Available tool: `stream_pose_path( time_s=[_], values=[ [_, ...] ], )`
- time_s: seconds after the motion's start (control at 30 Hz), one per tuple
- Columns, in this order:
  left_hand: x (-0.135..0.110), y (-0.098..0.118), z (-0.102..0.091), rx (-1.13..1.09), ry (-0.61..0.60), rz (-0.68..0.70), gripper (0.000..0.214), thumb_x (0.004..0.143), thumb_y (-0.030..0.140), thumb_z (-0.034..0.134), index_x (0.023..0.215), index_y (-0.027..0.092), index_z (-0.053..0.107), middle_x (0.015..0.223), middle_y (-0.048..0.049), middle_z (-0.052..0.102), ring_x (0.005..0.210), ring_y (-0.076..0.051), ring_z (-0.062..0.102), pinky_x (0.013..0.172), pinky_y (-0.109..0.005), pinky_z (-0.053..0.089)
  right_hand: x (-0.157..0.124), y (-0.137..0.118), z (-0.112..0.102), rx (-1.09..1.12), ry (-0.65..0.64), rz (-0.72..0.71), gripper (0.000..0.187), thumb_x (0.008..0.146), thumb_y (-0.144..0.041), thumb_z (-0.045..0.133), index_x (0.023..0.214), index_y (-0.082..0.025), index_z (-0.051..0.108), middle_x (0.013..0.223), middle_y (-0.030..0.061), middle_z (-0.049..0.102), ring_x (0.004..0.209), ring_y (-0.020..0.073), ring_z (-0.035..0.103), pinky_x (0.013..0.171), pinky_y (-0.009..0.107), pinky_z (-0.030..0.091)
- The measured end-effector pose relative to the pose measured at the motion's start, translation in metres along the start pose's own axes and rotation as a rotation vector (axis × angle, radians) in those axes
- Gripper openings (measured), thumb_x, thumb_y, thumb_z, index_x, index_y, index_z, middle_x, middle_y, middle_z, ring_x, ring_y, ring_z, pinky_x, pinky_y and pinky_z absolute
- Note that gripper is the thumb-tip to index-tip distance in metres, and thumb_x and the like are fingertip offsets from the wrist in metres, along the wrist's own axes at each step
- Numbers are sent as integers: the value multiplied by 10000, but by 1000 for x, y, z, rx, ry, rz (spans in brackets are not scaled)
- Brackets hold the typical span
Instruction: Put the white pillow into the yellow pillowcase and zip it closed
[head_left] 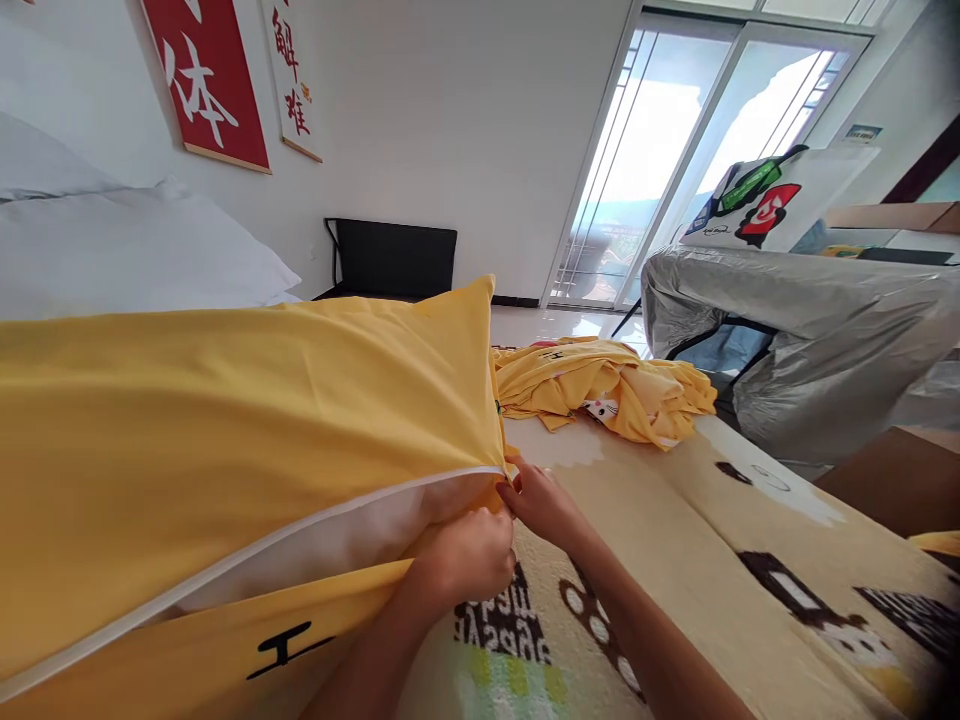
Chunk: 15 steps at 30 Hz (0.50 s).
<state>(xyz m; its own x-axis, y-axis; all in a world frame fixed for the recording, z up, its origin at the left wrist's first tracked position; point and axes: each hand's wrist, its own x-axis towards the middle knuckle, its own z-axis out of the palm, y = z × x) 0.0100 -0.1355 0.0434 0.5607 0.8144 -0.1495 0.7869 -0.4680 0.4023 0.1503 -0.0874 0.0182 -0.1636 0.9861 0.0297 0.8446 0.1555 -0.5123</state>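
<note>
A large yellow pillowcase [247, 420] with a white pillow [330, 545] showing through its open zip edge lies across the bed in front of me. My left hand [465, 555] is closed in a fist on the lower yellow edge at the corner of the opening. My right hand [544, 500] pinches the same corner of the pillowcase from the right, fingers pressed together. Both hands touch each other at that corner.
A crumpled yellow cloth [607, 385] lies farther back on the patterned bedsheet [720, 560]. White pillows [135, 250] sit at the back left. A black chair [390, 260] stands by the wall. A silver-covered object [810, 330] stands right, near glass doors [660, 150].
</note>
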Motion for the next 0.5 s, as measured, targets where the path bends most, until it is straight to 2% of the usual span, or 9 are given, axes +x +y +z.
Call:
stream_pose_path(
  time_s=[0.1,0.23,0.37,0.43,0.5],
  values=[
    [3,-4,3,-6,11,23,319,776,173,374,991,98,597,921,-197,665,849,-310,646,729,-396,504,6,3,3,-27,-76,67,173,796,-222,482,844,-134,623,593,31,641,516,126,590,501,203,340],
    [8,-11,7,-42,60,61,322,780,155,349,938,129,628,917,-150,677,833,-259,637,743,-350,488,7,1,0,-79,-149,92,185,775,-208,500,634,-128,589,502,44,607,439,120,571,442,186,329],
    [19,-23,10,-305,122,141,314,799,187,361,844,171,671,883,-42,690,805,-179,609,800,-279,470,5,2,-4,-147,-157,73,154,728,-137,512,588,-131,576,526,60,614,475,136,592,460,194,348],
    [29,-28,14,-429,185,151,348,831,187,333,878,178,677,927,-23,689,869,-171,601,868,-275,458,3,2,-7,-198,-142,72,114,713,-120,514,639,-133,600,580,77,634,542,161,620,503,213,376],
    [41,-29,19,-464,281,101,345,855,171,341,956,190,670,1025,-27,677,991,-179,578,958,-297,421,1,2,-10,-245,-113,70,113,712,-121,512,706,-136,624,697,112,669,660,199,650,564,242,407]
  ],
)
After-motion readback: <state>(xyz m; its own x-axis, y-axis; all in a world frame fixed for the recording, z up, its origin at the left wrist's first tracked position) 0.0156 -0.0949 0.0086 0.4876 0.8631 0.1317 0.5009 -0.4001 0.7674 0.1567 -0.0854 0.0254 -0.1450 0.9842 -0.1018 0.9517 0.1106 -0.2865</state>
